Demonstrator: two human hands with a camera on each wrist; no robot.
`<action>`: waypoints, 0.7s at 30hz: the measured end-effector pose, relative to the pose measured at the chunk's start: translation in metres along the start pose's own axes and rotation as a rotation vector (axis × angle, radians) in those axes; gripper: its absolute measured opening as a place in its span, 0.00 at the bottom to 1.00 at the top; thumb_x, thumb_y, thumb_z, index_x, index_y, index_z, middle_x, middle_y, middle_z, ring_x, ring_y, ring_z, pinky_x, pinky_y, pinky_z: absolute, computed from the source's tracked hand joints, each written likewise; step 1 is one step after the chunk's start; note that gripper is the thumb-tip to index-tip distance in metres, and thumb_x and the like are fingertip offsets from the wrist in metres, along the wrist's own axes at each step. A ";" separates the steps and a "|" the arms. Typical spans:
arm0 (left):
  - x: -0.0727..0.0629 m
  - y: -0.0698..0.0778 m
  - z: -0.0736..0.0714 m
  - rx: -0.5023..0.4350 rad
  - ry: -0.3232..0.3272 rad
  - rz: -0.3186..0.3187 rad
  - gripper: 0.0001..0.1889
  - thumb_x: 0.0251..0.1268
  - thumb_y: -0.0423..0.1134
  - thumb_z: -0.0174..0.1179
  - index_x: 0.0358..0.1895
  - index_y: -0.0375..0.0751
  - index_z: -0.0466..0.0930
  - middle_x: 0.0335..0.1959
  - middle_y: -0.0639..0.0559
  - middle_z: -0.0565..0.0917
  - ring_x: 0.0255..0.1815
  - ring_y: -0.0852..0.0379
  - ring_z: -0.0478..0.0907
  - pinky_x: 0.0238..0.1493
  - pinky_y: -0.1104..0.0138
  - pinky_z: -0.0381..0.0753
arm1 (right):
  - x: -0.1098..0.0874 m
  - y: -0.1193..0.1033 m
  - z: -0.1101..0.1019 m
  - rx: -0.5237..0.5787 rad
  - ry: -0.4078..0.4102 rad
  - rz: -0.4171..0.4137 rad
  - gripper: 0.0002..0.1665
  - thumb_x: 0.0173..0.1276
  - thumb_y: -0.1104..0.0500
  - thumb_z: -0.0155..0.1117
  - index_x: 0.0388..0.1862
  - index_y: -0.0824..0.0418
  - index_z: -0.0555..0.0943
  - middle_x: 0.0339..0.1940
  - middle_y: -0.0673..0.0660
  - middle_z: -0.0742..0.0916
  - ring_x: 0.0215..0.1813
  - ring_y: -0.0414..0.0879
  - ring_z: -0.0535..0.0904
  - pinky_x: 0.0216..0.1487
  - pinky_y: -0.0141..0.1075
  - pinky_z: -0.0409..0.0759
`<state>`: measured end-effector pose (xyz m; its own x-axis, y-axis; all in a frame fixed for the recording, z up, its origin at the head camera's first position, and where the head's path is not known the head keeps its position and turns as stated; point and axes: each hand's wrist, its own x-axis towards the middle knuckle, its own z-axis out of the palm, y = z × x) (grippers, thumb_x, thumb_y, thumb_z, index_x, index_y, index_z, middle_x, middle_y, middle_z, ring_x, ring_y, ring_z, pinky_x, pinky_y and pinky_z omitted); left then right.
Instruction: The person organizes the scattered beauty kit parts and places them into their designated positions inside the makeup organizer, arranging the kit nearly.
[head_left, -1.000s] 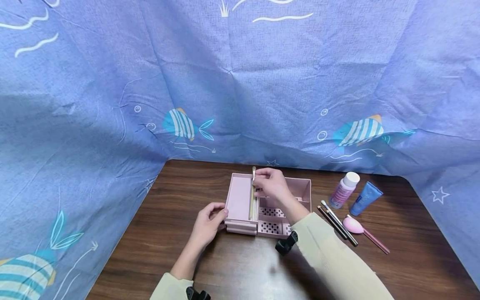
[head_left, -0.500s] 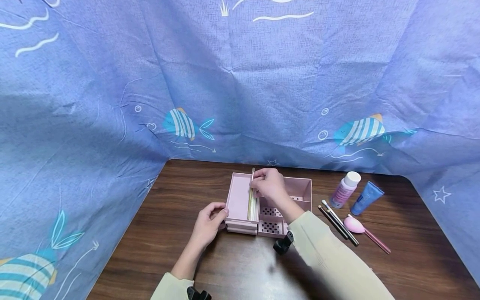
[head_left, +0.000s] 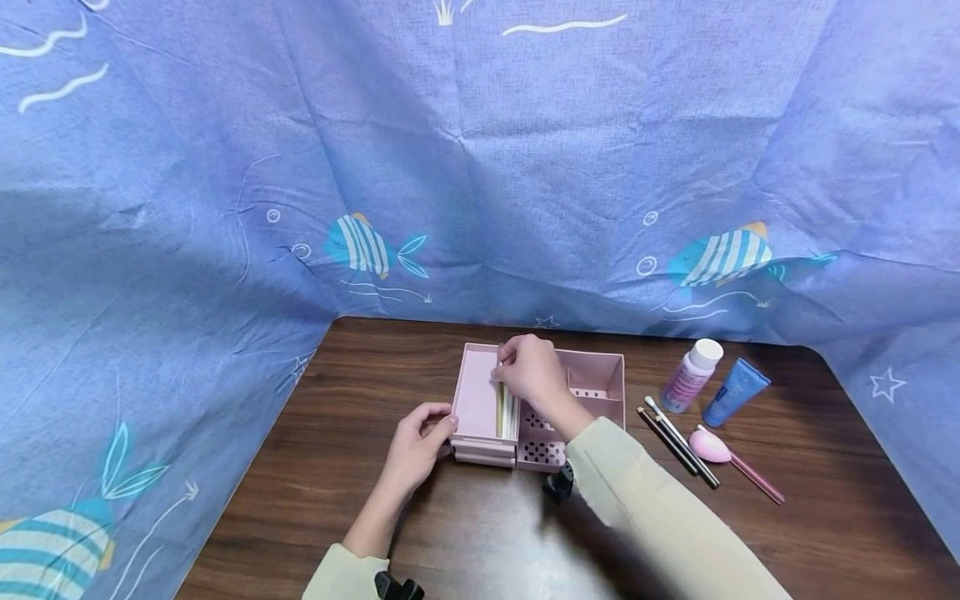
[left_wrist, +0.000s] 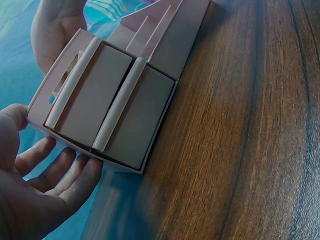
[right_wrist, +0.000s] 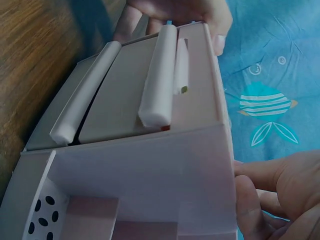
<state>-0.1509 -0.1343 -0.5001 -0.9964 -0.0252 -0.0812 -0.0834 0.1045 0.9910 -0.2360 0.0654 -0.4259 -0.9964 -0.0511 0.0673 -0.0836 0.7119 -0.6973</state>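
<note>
I have both arms stretched forward. At left, the left hand (head_left: 420, 442) leads a bare left forearm (head_left: 382, 508) out of a pale left sleeve (head_left: 337, 575); up close, its thumb (left_wrist: 12, 117) stands apart from the fingers (left_wrist: 82, 185), which are gently bent with gaps between them. The right arm (head_left: 652, 521) slants inward from the lower right, and I have the right hand (head_left: 528, 367) farther forward than the left, knuckles up, thumb and forefinger drawn into a pinch. Its fingertips are partly hidden from me, so their exact contact is uncertain.
</note>
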 end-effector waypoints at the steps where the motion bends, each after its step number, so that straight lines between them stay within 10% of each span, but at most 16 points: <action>1: 0.000 0.000 0.000 -0.001 0.001 0.000 0.14 0.71 0.34 0.63 0.55 0.32 0.82 0.42 0.41 0.86 0.40 0.59 0.82 0.41 0.58 0.92 | 0.000 0.000 0.000 -0.021 0.002 -0.005 0.10 0.51 0.60 0.81 0.33 0.56 0.88 0.23 0.48 0.87 0.23 0.41 0.81 0.29 0.34 0.80; 21: -0.002 0.000 0.001 -0.030 0.002 0.003 0.15 0.72 0.35 0.63 0.56 0.32 0.81 0.43 0.41 0.86 0.42 0.58 0.84 0.42 0.57 0.92 | -0.007 0.000 0.012 -0.223 0.019 -0.104 0.10 0.54 0.65 0.69 0.36 0.55 0.86 0.37 0.57 0.86 0.39 0.55 0.84 0.37 0.47 0.84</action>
<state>-0.1488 -0.1331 -0.5002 -0.9966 -0.0265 -0.0783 -0.0801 0.0749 0.9940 -0.2295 0.0571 -0.4346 -0.9820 -0.1207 0.1453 -0.1790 0.8405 -0.5113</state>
